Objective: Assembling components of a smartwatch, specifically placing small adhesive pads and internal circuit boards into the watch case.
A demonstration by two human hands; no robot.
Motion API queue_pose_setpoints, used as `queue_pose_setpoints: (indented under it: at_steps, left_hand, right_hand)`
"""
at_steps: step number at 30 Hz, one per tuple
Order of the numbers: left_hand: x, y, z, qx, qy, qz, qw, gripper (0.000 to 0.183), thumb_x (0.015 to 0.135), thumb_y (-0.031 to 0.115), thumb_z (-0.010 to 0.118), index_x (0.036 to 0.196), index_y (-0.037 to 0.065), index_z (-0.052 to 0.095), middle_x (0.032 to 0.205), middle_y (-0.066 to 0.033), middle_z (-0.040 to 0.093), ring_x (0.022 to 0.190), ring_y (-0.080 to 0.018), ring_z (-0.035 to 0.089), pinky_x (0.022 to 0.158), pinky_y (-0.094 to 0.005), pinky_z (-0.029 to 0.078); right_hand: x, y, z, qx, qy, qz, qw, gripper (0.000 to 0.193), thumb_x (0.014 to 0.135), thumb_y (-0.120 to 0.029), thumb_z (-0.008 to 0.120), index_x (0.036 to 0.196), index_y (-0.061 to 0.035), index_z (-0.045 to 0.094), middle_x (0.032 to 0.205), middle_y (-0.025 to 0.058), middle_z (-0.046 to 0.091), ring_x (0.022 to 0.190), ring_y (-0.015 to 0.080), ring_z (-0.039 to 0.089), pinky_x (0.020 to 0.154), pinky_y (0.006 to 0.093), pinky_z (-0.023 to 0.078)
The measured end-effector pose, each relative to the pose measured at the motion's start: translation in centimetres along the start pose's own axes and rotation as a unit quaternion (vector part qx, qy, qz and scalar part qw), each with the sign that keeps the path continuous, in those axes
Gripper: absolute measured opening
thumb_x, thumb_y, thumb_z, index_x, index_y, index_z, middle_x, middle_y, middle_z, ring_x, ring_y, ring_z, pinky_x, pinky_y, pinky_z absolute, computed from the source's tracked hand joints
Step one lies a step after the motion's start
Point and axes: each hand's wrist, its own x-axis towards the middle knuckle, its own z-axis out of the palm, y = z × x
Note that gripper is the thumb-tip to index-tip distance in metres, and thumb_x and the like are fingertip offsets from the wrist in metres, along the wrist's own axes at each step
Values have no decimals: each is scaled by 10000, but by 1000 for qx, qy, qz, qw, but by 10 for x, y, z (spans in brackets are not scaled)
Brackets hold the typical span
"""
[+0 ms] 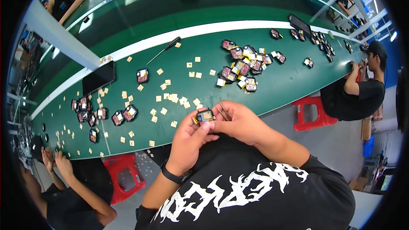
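In front of my chest, a small black-framed electronic module (pixel 205 116) with a beige square on its face is tilted up between my fingers. My left hand (pixel 189 134) grips it from the left, and a yellow tab sticks out there. Thin metal tweezers (pixel 223 111) rest in my closed right hand (pixel 238 121), whose fingertips also touch the module's right edge. The tweezers' points are up and away from the module. Just beyond my hands, small beige square pieces (pixel 172 97) lie scattered on the green table (pixel 187 59).
A heap of similar modules (pixel 242 66) lies ahead to the right, a smaller group (pixel 85 113) to the left. A screwdriver (pixel 164 51) and a black tray (pixel 99 79) lie near the far edge. Co-workers sit at both sides; red stools (pixel 313 114) stand along the table.
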Motion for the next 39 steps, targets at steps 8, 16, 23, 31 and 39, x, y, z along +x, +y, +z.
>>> queue_pose_setpoints:
  at_steps: [8,16,23,31,39]
  left_hand:
    - [-7,-9,-9,-40,113,67,991,184,1032,53,598,1201,-15,567,1112,-169,719,876,-190,742,774,-273,611]
    - [4,-1,1,47,164,137,976,156,993,-20,630,1132,-34,560,1012,-98,687,843,-157,717,749,-274,604]
    - [13,-8,-11,60,172,173,968,161,986,-30,634,1128,-36,560,1023,-102,682,866,-137,707,767,-268,599]
    - [13,-9,-21,63,140,153,976,144,984,-22,650,1110,-36,581,992,-67,690,851,-73,663,711,-223,547]
    - [8,19,-30,-9,90,43,995,96,982,-8,644,1053,-4,580,949,-102,720,787,-153,728,671,-246,582]
  right_hand:
    - [-3,-1,5,-209,27,-79,974,382,1058,-303,607,839,8,647,691,18,534,661,79,453,581,299,402]
    - [14,-2,5,-229,-21,-91,969,334,1079,-254,567,869,-3,635,686,-27,524,647,52,442,558,266,387]
    - [14,-20,21,-184,-76,-39,979,122,1033,-107,600,1063,-22,519,777,57,677,610,95,584,561,281,469]
    - [27,-11,23,-132,-65,4,989,151,1019,-109,638,1025,-24,513,771,71,697,627,104,619,568,276,481]
    - [20,-8,17,-279,-68,-106,952,151,1011,-92,652,1034,-14,524,788,87,709,722,100,667,625,292,504]
